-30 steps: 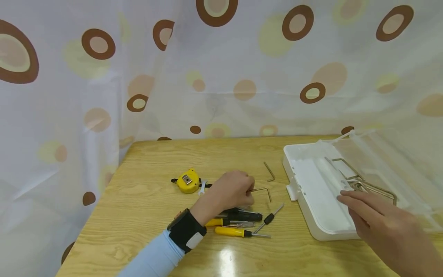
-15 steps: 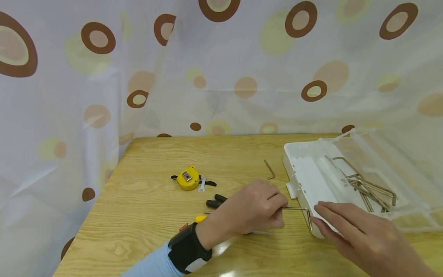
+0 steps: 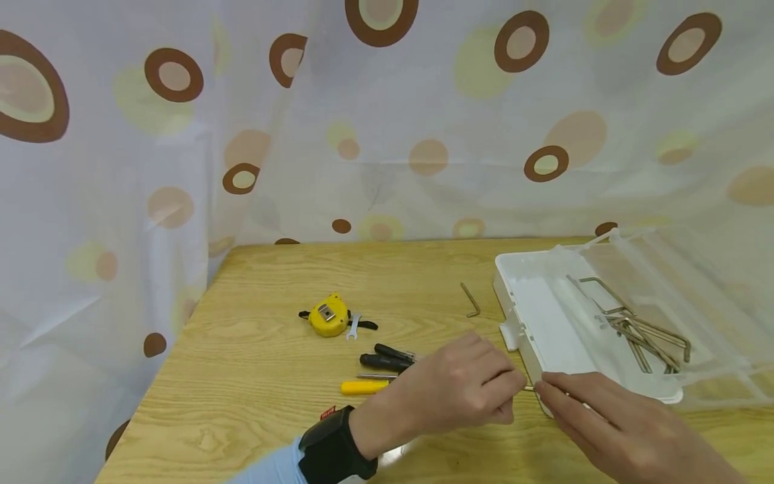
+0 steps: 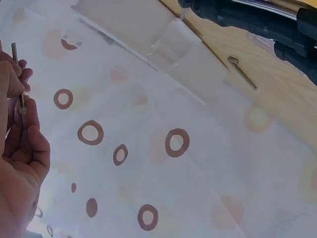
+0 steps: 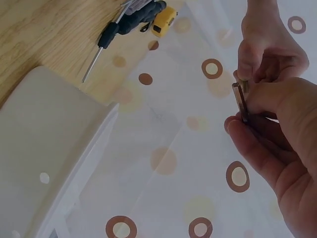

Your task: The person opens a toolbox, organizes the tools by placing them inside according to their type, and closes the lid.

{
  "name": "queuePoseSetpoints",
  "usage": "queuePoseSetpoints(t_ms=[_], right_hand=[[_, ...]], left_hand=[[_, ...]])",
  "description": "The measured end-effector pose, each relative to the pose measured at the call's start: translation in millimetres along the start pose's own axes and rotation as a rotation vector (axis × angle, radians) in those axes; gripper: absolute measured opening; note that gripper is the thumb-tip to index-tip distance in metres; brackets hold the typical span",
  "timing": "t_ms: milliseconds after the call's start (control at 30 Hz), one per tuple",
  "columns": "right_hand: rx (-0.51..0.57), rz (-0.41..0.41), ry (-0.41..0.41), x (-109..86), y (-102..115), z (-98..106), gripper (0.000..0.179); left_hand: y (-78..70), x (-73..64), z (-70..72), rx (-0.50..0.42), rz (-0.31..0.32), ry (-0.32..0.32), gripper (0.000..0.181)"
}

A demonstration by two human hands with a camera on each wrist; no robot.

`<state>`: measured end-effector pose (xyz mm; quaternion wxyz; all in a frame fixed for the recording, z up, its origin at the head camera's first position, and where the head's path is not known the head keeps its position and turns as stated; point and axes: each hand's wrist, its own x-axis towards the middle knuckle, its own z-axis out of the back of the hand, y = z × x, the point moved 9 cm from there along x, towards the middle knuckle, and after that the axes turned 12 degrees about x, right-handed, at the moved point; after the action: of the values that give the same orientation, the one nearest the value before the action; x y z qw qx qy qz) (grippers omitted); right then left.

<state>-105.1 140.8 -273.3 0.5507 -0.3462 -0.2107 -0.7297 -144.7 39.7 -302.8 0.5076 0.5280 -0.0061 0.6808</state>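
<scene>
Both hands meet at the front left corner of a white plastic box. My left hand grips an L-shaped hex key, mostly hidden by fingers in the head view. The right hand pinches the same hex key between thumb and fingers, as the right wrist view shows. Several more hex keys lie crossed over each other in the right part of the box. One loose hex key rests on the wooden table, left of the box.
The box's clear lid leans back, raised, on the right. A yellow tape measure and a small wrench lie left of centre. Black-handled tools and a yellow-handled screwdriver sit partly behind the left arm. A patterned curtain hangs behind.
The left hand has carried the hex key rightward from the tool pile to the right hand. The right hand has come back from over the box to its front left corner and now pinches the key.
</scene>
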Motion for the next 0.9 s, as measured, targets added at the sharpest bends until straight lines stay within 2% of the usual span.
queuePoseSetpoints(t_ms=[133,267,367,467,567,667,767,900], right_hand=[[0.024,-0.085,0.085,-9.5,-3,-6,0.052],[0.002,-0.074,0.109,-15.5,-5,-6,0.07],[-0.017,-0.049,0.109,-18.5,-6,-5,0.077],[-0.001,-0.056,0.097,-20.6,-10,-3,0.079],[-0.008,-0.074,0.067,-22.7,-14,3,0.06],[-0.05,-0.083,0.023,-25.9,-20,11,0.05],[-0.105,-0.063,-0.02,-31.4,-27,17,0.05],[-0.135,-0.061,-0.087,-44.3,-43,27,0.051]], left_hand=[[-2.8,1.2,2.9,-0.001,0.0,0.008,0.018],[-0.7,1.9,3.6,-0.031,0.027,0.034,0.019],[4.4,-0.1,1.8,-0.063,0.08,0.086,0.018],[12.2,-7.9,-4.0,-0.08,0.164,0.188,0.018],[21.0,-23.2,-11.7,-0.103,0.256,0.315,0.033],[29.1,-40.3,-17.7,-0.144,0.331,0.425,0.044],[37.4,-57.9,-21.8,-0.175,0.394,0.539,0.05],[53.2,-85.4,-22.3,-0.135,0.468,0.722,0.056]])
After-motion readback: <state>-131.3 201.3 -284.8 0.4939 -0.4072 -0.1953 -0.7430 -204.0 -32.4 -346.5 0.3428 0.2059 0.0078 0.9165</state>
